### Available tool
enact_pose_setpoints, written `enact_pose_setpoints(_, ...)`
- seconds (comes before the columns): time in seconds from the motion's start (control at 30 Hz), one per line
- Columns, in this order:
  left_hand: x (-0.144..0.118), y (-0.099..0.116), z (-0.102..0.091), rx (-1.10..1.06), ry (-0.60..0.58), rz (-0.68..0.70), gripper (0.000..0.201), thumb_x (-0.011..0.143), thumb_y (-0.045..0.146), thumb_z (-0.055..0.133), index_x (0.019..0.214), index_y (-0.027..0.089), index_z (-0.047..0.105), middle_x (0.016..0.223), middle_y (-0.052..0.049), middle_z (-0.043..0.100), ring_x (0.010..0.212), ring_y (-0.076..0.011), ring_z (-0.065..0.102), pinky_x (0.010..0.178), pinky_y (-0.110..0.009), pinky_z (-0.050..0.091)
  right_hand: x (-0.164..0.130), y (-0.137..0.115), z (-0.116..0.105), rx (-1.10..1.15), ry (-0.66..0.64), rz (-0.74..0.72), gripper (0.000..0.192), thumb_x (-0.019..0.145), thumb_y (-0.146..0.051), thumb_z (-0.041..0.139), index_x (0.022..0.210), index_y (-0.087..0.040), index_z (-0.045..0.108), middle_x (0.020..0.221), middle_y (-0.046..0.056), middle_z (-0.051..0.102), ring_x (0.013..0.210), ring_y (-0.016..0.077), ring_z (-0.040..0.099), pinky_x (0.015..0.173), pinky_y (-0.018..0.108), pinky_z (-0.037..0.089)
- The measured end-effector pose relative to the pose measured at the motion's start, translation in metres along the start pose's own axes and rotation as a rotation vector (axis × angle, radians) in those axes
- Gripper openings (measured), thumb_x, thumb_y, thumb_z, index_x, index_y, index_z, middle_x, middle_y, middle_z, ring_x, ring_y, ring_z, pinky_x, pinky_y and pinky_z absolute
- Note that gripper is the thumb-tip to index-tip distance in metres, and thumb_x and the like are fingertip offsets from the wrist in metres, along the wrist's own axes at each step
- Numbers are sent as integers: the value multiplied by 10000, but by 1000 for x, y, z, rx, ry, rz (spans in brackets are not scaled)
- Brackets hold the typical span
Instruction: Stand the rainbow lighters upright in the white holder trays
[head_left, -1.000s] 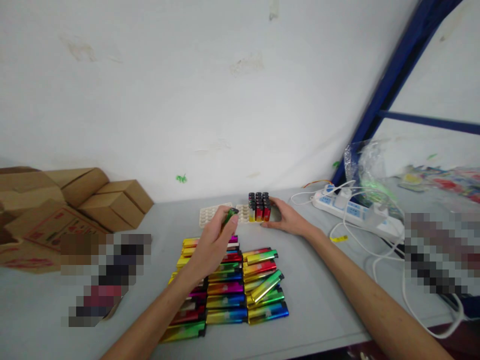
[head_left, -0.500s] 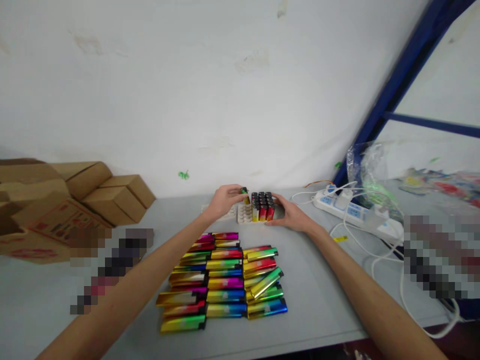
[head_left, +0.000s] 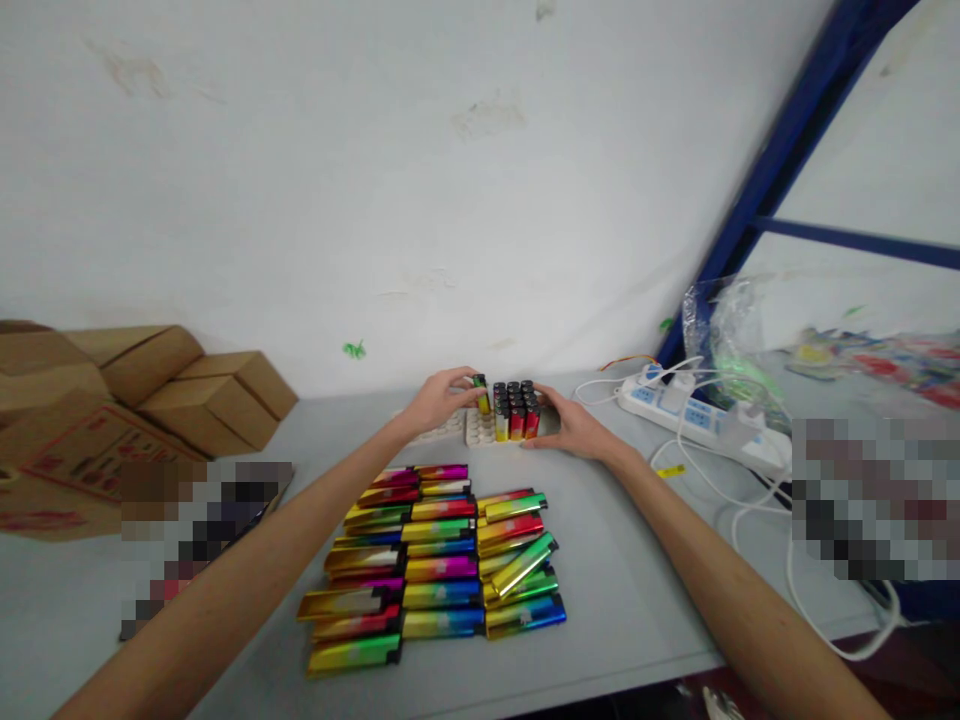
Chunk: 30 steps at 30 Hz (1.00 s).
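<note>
My left hand (head_left: 441, 402) pinches a green and yellow lighter (head_left: 482, 396) upright, black top up, over the left part of a white tray with holes (head_left: 478, 430). Whether its base sits in a hole cannot be told. To its right, several lighters (head_left: 517, 412) stand upright in rows in the tray. My right hand (head_left: 576, 425) curves around the tray's right end, thumb at the front edge and fingers behind the standing lighters. Nearer to me lies a pile of shiny multicoloured lighters (head_left: 441, 568) in rough columns, one slanted across others on the right.
Another white holed tray (head_left: 450, 428) lies partly behind my left hand. Cardboard boxes (head_left: 221, 400) are stacked at left, beside a blurred-out object. On the right are a power strip (head_left: 705, 420) with looping white cables, a clear plastic bag (head_left: 731, 325) and a blue metal frame (head_left: 757, 190).
The view has shifted slightly, so everything appears a little further left. My left hand still holds the lighter above the tray, now slightly lower. The right hand keeps its place at the tray.
</note>
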<state>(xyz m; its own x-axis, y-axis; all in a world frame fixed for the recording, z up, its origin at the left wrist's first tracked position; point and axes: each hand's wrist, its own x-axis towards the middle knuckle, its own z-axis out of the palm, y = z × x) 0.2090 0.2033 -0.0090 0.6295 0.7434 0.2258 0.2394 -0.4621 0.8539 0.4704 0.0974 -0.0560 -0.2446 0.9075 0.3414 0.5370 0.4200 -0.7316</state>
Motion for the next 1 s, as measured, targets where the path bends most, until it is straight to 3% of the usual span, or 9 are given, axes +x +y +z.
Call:
enact_pose_setpoints(0.23,-6,2,9,86,-10,29,422,812,547,703,1018,180,685,952,-75,767,871,-244,732,808,-351,591,0,2,1,-5,-6,0,1012,705,-442,876,1535,-200,351,1402,157,624,1273,307,614,1127,505,448)
enact_pose_setpoints(0.43,-5,-1,7,153,-2,4,351,788,501,725,935,186,683,873,-86,775,905,-293,736,857,-401,563,1,2,1,-8,4,-18,1002,706,-425,878,1535,-209,358,1381,157,641,1253,307,632,1109,498,463)
enact_pose_setpoints(0.5,-6,3,5,159,-10,-15,391,772,480,739,1016,182,679,915,-98,775,928,-299,733,880,-421,557,1,3,1,-3,3,-25,1003,708,-420,877,1538,-215,354,1382,154,641,1250,307,633,1104,499,467)
enact_pose_setpoints(0.6,-23,25,10,252,141,-12,501,789,444,739,1204,190,620,1183,-130,719,1130,-294,664,997,-446,504,1,4,2,0,5,-44,994,711,-418,875,1536,-214,359,1390,150,634,1244,304,634,1094,488,478)
enact_pose_setpoints(0.7,-63,64,29,416,375,66,361,916,405,616,1203,186,600,1225,-132,660,1161,-265,613,986,-430,499,1,4,1,-3,8,-53,979,718,-428,869,1532,-219,367,1381,136,637,1233,299,636,1076,472,494)
enact_pose_setpoints(0.73,-79,78,39,465,346,110,294,932,381,603,1158,192,613,1175,-115,664,1115,-253,617,964,-418,503,1,4,1,-1,10,-53,976,719,-431,869,1531,-219,369,1374,134,640,1229,299,637,1074,469,495)
enact_pose_setpoints(0.83,-123,111,69,589,-26,194,120,941,336,614,954,226,660,1012,-60,680,1015,-246,613,954,-427,484,2,3,1,-13,18,-47,983,706,-440,876,1522,-198,384,1370,145,641,1236,314,629,1089,482,477)
enact_pose_setpoints(0.87,-133,116,78,632,-90,196,120,930,337,632,951,225,668,1001,-62,680,1002,-257,611,944,-441,482,2,2,1,-20,18,-44,989,701,-446,877,1519,-187,386,1369,153,639,1239,320,626,1094,489,470)
enact_pose_setpoints(1.0,-147,117,94,763,-134,189,192,913,389,661,982,211,680,1033,-83,691,1013,-292,602,968,-498,452,2,1,1,-21,12,-44,987,709,-464,867,1520,-181,379,1352,156,646,1219,314,635,1084,490,474)
